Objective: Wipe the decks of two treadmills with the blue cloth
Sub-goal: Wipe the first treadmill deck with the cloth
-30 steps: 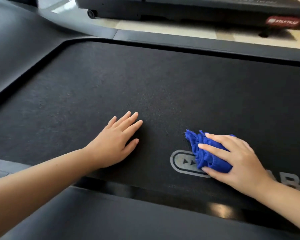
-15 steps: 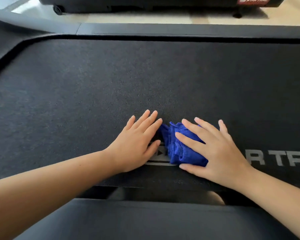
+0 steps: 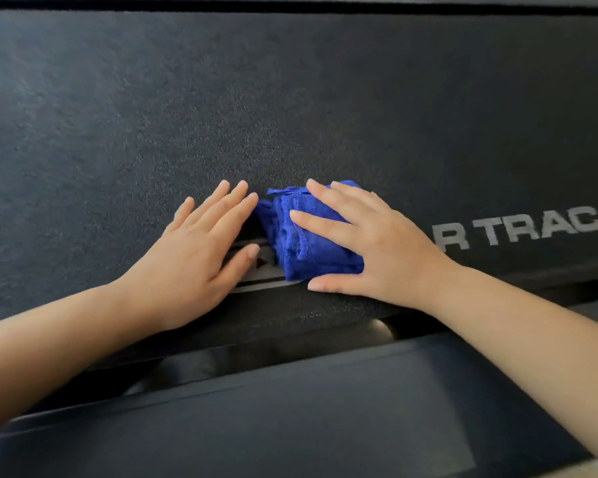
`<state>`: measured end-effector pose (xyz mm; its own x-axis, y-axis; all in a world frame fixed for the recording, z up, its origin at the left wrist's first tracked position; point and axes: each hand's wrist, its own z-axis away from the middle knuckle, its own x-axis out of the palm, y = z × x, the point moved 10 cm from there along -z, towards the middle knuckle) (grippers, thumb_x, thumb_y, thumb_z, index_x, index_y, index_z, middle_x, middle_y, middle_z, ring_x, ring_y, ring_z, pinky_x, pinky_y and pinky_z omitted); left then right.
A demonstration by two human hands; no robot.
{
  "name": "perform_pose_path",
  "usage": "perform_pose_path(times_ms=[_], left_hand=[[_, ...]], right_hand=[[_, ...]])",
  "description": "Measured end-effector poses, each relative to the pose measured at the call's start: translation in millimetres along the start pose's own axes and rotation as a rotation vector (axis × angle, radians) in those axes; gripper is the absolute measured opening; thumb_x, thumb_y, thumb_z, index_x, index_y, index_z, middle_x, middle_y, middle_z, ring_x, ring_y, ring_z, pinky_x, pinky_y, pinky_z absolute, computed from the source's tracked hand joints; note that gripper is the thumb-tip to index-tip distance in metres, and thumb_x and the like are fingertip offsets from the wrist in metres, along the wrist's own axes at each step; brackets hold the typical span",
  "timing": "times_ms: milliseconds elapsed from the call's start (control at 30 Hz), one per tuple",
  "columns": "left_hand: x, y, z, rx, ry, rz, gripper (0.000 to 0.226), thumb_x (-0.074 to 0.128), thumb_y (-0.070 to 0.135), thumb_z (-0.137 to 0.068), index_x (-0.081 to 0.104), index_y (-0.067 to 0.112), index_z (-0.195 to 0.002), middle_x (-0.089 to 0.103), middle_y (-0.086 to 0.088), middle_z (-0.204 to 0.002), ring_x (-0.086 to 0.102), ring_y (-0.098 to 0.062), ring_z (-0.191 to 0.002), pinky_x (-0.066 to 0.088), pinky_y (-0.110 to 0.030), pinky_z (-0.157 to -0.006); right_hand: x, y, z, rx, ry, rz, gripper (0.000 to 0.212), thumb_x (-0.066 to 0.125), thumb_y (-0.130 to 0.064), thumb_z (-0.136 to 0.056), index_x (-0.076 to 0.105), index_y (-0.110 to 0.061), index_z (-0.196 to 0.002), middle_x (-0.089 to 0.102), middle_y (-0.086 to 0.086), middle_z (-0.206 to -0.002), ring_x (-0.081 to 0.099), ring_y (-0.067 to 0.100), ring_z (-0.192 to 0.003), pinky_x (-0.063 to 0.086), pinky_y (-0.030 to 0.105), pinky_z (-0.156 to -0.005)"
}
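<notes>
A bunched blue cloth [image 3: 299, 244] lies on the black textured treadmill deck [image 3: 290, 98], over a grey printed logo near the deck's near edge. My right hand [image 3: 366, 250] presses flat on the cloth with straight, spread fingers; its thumb lies on the deck below the cloth. My left hand [image 3: 201, 257] rests flat on the deck just left of the cloth, fingertips almost touching the fabric. The cloth's right part is hidden under my right hand.
Grey letters "R TRAC" [image 3: 522, 229] are printed on the belt to the right. A smooth dark side rail [image 3: 290, 419] runs along the near edge, and a thin dark gap [image 3: 290, 8] borders the far edge.
My right hand slid the cloth leftwards until it met my left hand. Both hands now sit a little further up the belt, and the view has moved closer to the deck.
</notes>
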<state>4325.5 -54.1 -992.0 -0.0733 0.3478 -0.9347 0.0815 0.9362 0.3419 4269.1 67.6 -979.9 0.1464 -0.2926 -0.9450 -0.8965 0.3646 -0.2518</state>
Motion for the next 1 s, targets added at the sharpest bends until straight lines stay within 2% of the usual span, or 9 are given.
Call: perform_pose_path(times_ms=[167,333,400,467,533,667,800,900,1000], left_hand=[[0,4,5,0.009,-0.016,-0.006,0.076,0.016,0.056,-0.084,0.022,0.013,-0.146,0.015,-0.001,-0.153,0.005,-0.012,-0.140,0.004,-0.038,-0.111],[-16,19,5,-0.002,0.027,-0.038,0.079,0.016,0.057,-0.080,0.024,0.012,-0.145,0.017,-0.004,-0.153,0.006,-0.012,-0.139,0.004,-0.037,-0.110],[-21,27,8,0.014,0.037,-0.059,0.079,0.017,0.057,-0.081,0.025,0.012,-0.145,0.017,-0.004,-0.153,0.008,-0.013,-0.140,0.005,-0.037,-0.111],[-29,37,11,0.031,0.046,-0.063,0.077,0.018,0.057,-0.082,0.024,0.014,-0.145,0.017,-0.002,-0.153,0.007,-0.012,-0.140,0.004,-0.036,-0.111],[-38,51,13,0.058,0.044,-0.073,0.076,0.018,0.058,-0.083,0.023,0.016,-0.146,0.016,0.000,-0.154,0.005,-0.009,-0.140,0.003,-0.035,-0.111],[-53,92,11,0.106,0.043,-0.070,0.076,0.018,0.058,-0.081,0.025,0.018,-0.145,0.017,0.005,-0.152,0.007,-0.005,-0.139,0.004,-0.031,-0.111],[-49,145,5,0.155,-0.001,-0.093,0.075,0.018,0.057,-0.080,0.029,0.019,-0.144,0.020,0.006,-0.152,0.007,-0.001,-0.137,0.004,-0.027,-0.110],[-37,190,-6,0.199,-0.003,-0.165,0.074,0.017,0.054,-0.081,0.034,0.016,-0.142,0.026,0.000,-0.151,0.016,-0.011,-0.139,0.010,-0.031,-0.109],[-24,234,-25,0.190,-0.022,-0.176,0.071,0.018,0.052,-0.083,0.033,0.016,-0.142,0.025,0.000,-0.152,0.019,-0.016,-0.140,0.010,-0.030,-0.110]], right_hand=[[-4,-1,-5,-0.009,-0.053,0.037,0.066,0.047,-0.057,-0.078,0.054,-0.019,-0.132,0.044,0.017,-0.141,0.047,0.041,-0.123,0.044,0.062,-0.090],[-9,-16,-2,0.025,-0.063,0.076,0.052,0.061,-0.040,-0.072,0.067,-0.009,-0.113,0.059,0.025,-0.122,0.060,0.046,-0.102,0.053,0.060,-0.068],[-18,-22,0,0.051,-0.014,0.020,0.048,0.064,-0.035,-0.075,0.067,-0.009,-0.114,0.061,0.021,-0.122,0.058,0.044,-0.104,0.053,0.056,-0.076],[-33,-20,7,0.116,0.018,-0.076,0.045,0.064,-0.035,-0.085,0.059,-0.015,-0.125,0.058,0.009,-0.129,0.051,0.033,-0.115,0.041,0.040,-0.095],[-40,-14,23,0.143,-0.007,-0.121,0.045,0.061,-0.034,-0.088,0.053,-0.021,-0.131,0.057,-0.001,-0.131,0.047,0.024,-0.118,0.033,0.028,-0.096],[-49,-17,68,0.132,-0.111,-0.092,0.051,0.059,-0.037,-0.089,0.046,-0.024,-0.137,0.043,-0.004,-0.144,0.037,0.014,-0.132,0.027,0.024,-0.105],[-70,-1,107,0.189,-0.101,-0.207,0.046,0.059,-0.038,-0.089,0.050,-0.027,-0.133,0.055,-0.009,-0.131,0.049,0.009,-0.117,0.035,0.022,-0.097],[-92,20,141,0.277,-0.029,-0.378,0.046,0.062,-0.037,-0.087,0.052,-0.030,-0.131,0.060,-0.012,-0.121,0.055,0.005,-0.107,0.042,0.024,-0.093],[-122,45,185,0.372,0.100,-0.479,0.043,0.064,-0.032,-0.086,0.056,-0.028,-0.128,0.061,-0.016,-0.110,0.055,-0.002,-0.099,0.042,0.016,-0.088]])
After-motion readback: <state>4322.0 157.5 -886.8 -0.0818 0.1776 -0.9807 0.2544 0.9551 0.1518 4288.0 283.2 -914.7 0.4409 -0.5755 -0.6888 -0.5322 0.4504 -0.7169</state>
